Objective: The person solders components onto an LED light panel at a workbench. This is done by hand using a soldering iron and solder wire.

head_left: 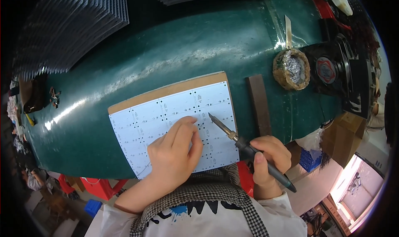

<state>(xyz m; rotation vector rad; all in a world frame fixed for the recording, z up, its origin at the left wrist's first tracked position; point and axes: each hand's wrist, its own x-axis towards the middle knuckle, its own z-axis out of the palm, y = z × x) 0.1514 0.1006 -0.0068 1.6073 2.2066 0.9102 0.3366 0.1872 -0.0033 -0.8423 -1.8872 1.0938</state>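
My right hand [270, 156] is wrapped round the dark handle of a soldering iron [246, 149]. The iron slants up and left, its tip over the right part of a white circuit board panel [187, 96]; I cannot tell whether the tip touches it. The panel has rows of small holes and dark marks and lies on a brown backing board [166, 90]. Over the middle of the panel, my left hand [174, 147] has its fingers curled and pinched together near the iron's tip. Whatever sits between those fingertips is too small or hidden to see.
A dark brown bar [258, 104] lies right of the panel. Beyond it are a round crusty pot [282, 72] with shiny crumpled material, a flat metal strip [288, 31] and a black device [341, 66]. Stacked thin panels [83, 25] rise at the far left of the green table [166, 50].
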